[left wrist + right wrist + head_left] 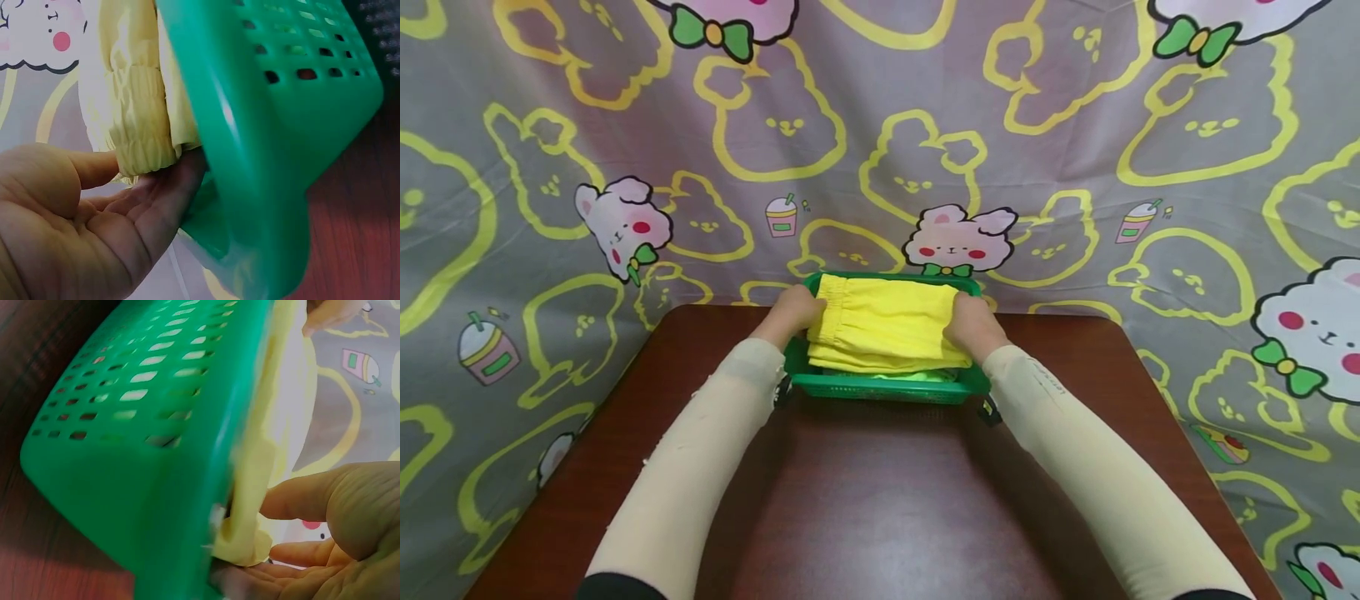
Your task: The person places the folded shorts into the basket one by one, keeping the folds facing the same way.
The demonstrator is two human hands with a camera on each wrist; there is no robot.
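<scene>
Folded yellow pants (887, 321) with a gathered elastic waistband lie in the top of a green plastic basket (880, 388). At the waistband end, my left hand (797, 313) grips them. The left wrist view shows that thumb on top of the fold and the fingers underneath, beside the basket's rim. My right hand (976, 327) pinches the opposite end; in the right wrist view its thumb presses the yellow cloth (265, 444) from above, with fingers below. Bright green cloth (917, 375) shows under the pants, mostly hidden.
The basket stands near the far edge of a dark reddish-brown table (895, 500). Behind and around the table hangs a grey curtain (865, 83) printed with yellow outlines and white rabbits.
</scene>
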